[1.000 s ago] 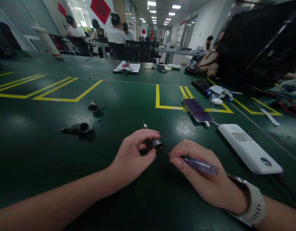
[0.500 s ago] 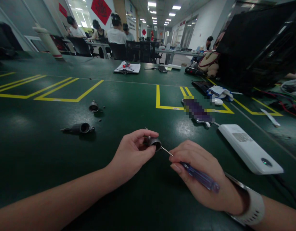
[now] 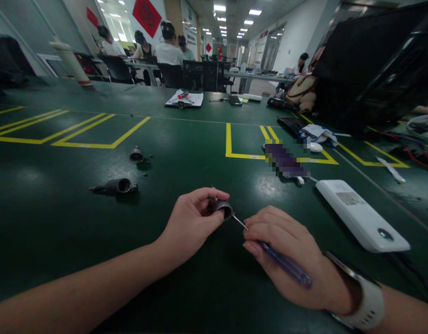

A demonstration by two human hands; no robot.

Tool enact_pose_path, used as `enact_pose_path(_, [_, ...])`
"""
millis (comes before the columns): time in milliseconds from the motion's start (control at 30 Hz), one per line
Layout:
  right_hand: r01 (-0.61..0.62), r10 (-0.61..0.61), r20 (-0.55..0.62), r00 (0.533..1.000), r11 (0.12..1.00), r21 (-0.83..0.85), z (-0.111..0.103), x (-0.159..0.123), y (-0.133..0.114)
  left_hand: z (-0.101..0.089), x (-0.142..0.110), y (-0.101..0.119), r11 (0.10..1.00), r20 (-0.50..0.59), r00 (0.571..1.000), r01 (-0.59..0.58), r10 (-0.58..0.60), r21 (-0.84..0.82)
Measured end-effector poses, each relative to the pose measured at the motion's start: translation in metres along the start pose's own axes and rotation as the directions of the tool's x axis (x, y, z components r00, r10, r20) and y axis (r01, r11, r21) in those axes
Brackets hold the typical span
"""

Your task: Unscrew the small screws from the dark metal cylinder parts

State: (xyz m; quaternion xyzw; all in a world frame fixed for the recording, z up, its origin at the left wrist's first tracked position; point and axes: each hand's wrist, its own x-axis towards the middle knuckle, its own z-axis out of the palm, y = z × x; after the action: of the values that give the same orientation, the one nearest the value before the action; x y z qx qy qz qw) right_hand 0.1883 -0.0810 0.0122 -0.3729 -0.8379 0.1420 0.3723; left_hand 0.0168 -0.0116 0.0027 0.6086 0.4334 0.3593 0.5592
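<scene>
My left hand [image 3: 194, 222] pinches a small dark metal cup-shaped part [image 3: 223, 207] between thumb and fingers, its hollow end facing right. In my right hand [image 3: 286, 250] is a screwdriver [image 3: 286, 264] with a clear purple handle. The thin shaft points up and left, and its tip meets the rim of the metal part; fingers partly cover the handle. Left of my hands lies a dark tapered metal housing [image 3: 112, 186] with a round open end. Behind it sit another cup-shaped metal part [image 3: 136, 154] and a few tiny pieces [image 3: 144, 174].
On the right lie a white power bank [image 3: 361, 215] and a blurred-out phone [image 3: 285, 160] joined by a cable. A clipboard with paper [image 3: 194, 99] rests farther back. Yellow tape [image 3: 228, 139] marks the green table. Several people sit at desks beyond.
The screwdriver handle has swung slightly down and left with my right hand. My left hand and the metal part stay almost in place.
</scene>
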Motion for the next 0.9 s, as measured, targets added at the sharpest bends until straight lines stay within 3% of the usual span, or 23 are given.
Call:
enact_pose_path(133, [-0.05, 0.068, -0.132, 0.989, 0.99, 0.135, -0.002, -0.001, 0.002, -0.002, 0.001, -0.001, 1.0, -0.001, 1.0, 0.0, 0.0, 0.006])
enact_pose_path(200, [-0.15, 0.235, -0.255, 0.938, 0.938, 0.312, -0.005, 0.0, 0.008, -0.003, 0.001, 0.0, 1.0, 0.004, 1.0, 0.007, -0.007, -0.003])
enact_pose_path(233, [-0.195, 0.349, -0.322, 0.88, 0.884, 0.425, -0.006, 0.002, 0.012, -0.004, 0.001, 0.001, 1.0, 0.002, 1.0, 0.013, -0.013, -0.013])
enact_pose_path(333, [-0.397, 0.65, -0.143, 0.747, 0.607, 0.689, -0.006, 0.009, 0.028, -0.005, 0.002, 0.004, 0.999, 0.003, 0.999, 0.032, -0.032, -0.043])
enact_pose_path(433, [-0.479, 0.731, -0.022, 0.682, 0.469, 0.742, -0.004, 0.013, 0.04, -0.006, 0.003, 0.005, 0.997, 0.025, 0.999, 0.049, -0.048, -0.051])
enact_pose_path(633, [-0.508, 0.715, 0.002, 0.699, 0.495, 0.705, 0.001, 0.009, 0.042, -0.005, 0.003, 0.007, 0.996, 0.033, 0.998, 0.054, -0.052, -0.064])
enact_pose_path(833, [-0.544, 0.655, 0.009, 0.755, 0.619, 0.566, -0.001, 0.008, 0.041, -0.006, 0.003, 0.005, 0.996, 0.047, 0.998, 0.053, -0.05, -0.065])
enact_pose_path(900, [-0.569, 0.657, 0.027, 0.753, 0.631, 0.527, -0.003, 0.009, 0.038, -0.006, 0.003, 0.005, 0.997, 0.043, 0.998, 0.047, -0.044, -0.059])
